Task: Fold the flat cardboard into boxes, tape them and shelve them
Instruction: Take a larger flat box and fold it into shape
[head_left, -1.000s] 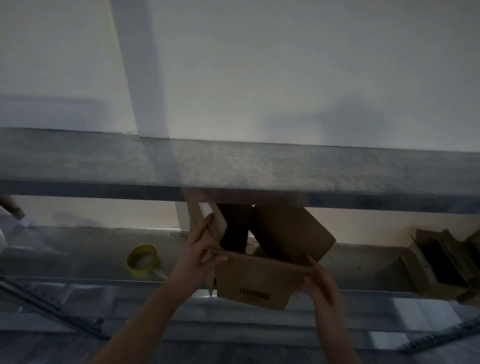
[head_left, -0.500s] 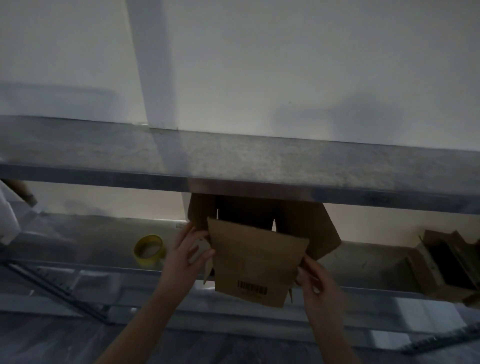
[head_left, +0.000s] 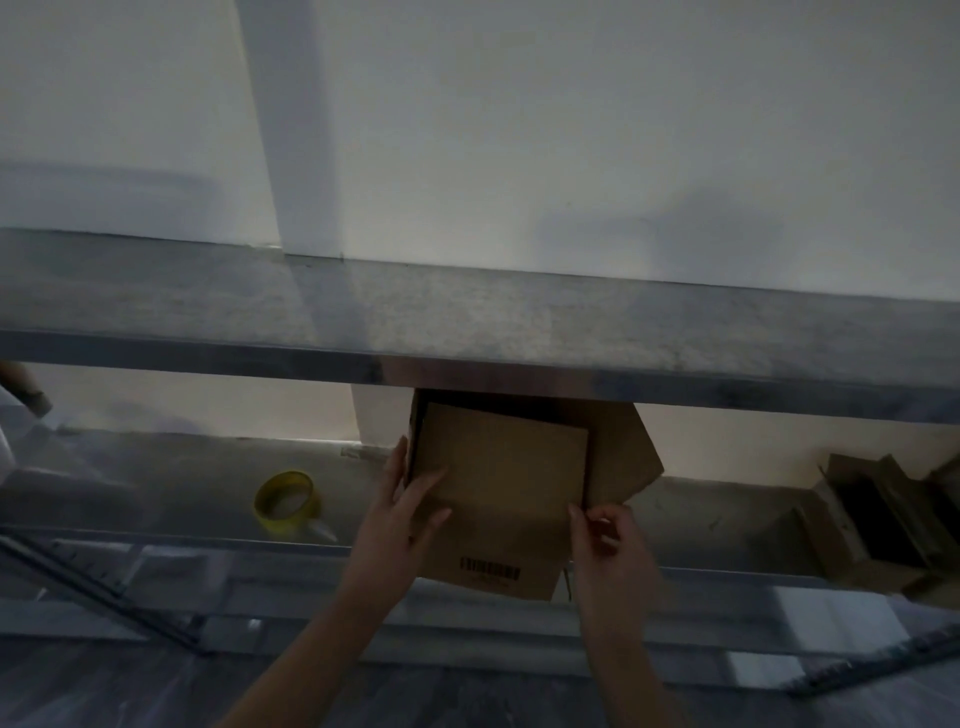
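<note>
The cardboard box (head_left: 493, 564) sits on the shelf (head_left: 156, 483), right of the tape roll (head_left: 285, 501), 1 flap (head_left: 498, 462) folded down. The left hand (head_left: 402, 512) lies spread flat against it; the right hand (head_left: 605, 540) pinches the flap's edge. Released untaped, it could spring open.

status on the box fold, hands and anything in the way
Left hand braces cardboard box, fingers straight. Right hand pinches front flap edge. Side flap splayed right. Nothing blocking; yellow tape roll clear on left.
</note>
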